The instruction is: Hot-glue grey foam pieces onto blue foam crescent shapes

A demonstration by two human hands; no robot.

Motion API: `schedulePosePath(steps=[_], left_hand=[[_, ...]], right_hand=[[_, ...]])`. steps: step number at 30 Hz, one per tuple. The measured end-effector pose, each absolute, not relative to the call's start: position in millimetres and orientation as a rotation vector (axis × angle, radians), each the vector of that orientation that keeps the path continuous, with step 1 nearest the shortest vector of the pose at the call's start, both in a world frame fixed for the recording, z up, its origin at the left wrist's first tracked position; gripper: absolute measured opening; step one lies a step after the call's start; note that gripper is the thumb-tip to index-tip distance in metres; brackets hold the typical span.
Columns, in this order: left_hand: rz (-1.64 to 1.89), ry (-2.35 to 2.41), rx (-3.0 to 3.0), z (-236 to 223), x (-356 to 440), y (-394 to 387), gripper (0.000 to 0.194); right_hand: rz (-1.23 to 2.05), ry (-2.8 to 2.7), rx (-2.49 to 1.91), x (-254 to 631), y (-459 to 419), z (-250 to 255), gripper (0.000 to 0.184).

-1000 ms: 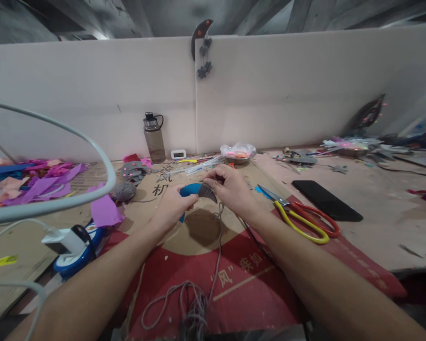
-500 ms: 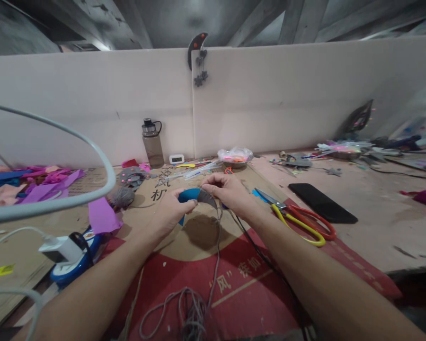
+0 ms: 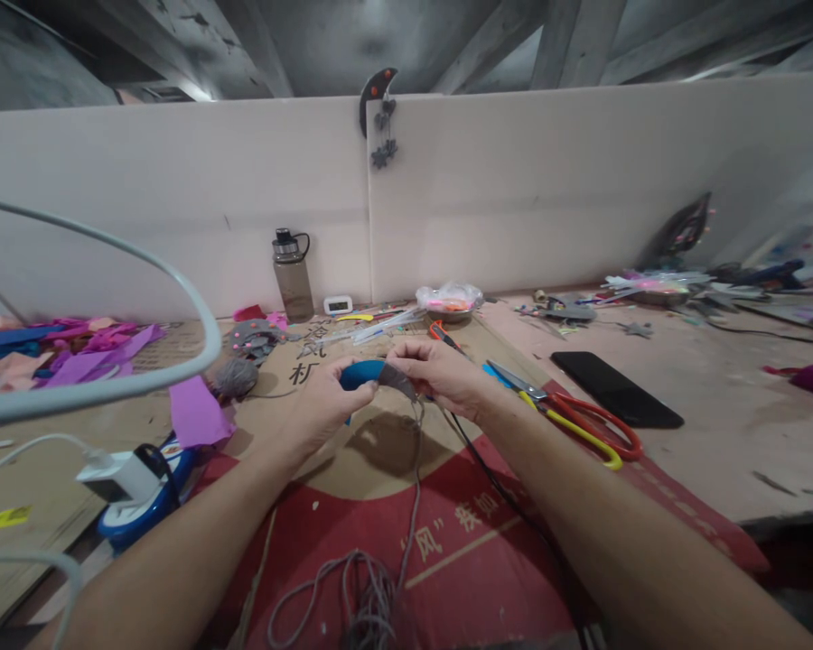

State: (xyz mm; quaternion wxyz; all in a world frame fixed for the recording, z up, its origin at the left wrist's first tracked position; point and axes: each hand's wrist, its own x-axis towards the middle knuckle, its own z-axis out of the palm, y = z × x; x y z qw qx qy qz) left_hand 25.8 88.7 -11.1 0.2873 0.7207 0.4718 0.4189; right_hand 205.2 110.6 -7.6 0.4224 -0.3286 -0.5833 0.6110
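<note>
Cardboard sheet, beneath the grip. Dark column, beyond the left hand: 风 above 机, topmost character partly legible. Pale line on red, nearer than the right hand: “风” in quotation marks, then 疾如; continuation covered by the right forearm. White display unit, beyond the grip: digits too small to read.
</note>
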Motion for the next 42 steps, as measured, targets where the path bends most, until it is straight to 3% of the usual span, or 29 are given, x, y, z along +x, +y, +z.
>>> schedulePosePath(steps=[9,24,31,39,42], left_hand=[[1.149,1.254,2.020,-6.7,26.1,86.8,0.010],[1.244,1.153,1.720,-12.2,27.6,90.8,0.028],[1.284,1.177,1.724,-14.2,26.9,92.7,0.022],[1.285,1.126,1.979,-9.8,20.6,96.6,0.023],[1.362,1.243,2.204,-5.2,18.7,98.3,0.033]], right_hand=[[1.780,-1.431,-0.768,207.8,105.5,-4.3,0.025],[1.789,-1.310,-0.719,200.9,104.0,-4.9,0.014],[1.910,-1.310,-0.711,198.6,99.1,-4.7,0.018],[1.795,-1.354,-0.659,199.9,99.5,-6.1,0.025],[1.621,-1.426,-0.776,197.3,100.1,-9.0,0.027]])
